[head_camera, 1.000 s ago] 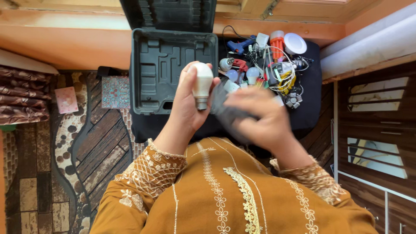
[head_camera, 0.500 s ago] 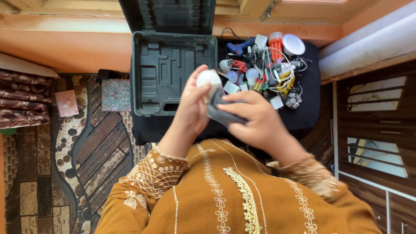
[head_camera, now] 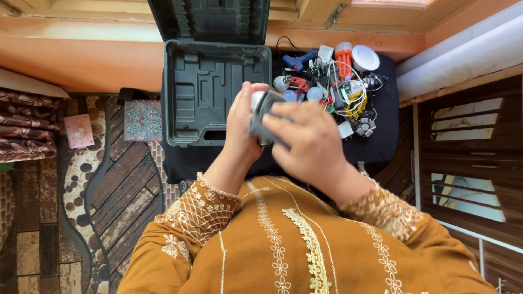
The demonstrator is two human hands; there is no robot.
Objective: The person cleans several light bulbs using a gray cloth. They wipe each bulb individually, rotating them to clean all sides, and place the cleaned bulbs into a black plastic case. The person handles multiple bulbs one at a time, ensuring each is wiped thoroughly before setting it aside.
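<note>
Over the black-covered worktop (head_camera: 381, 147), near the open tool case (head_camera: 218, 92), the left hand (head_camera: 242, 130) is clamping its grip around a white bulb (head_camera: 256, 99); the right hand (head_camera: 310, 144) is pressing a grey cloth (head_camera: 262, 117) against it.

Pink card (head_camera: 78, 130); patterned box (head_camera: 143, 120).

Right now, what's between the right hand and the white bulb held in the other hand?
In the head view, a dark grey cloth lies between the right hand and the white bulb, which the left hand grips.
</note>
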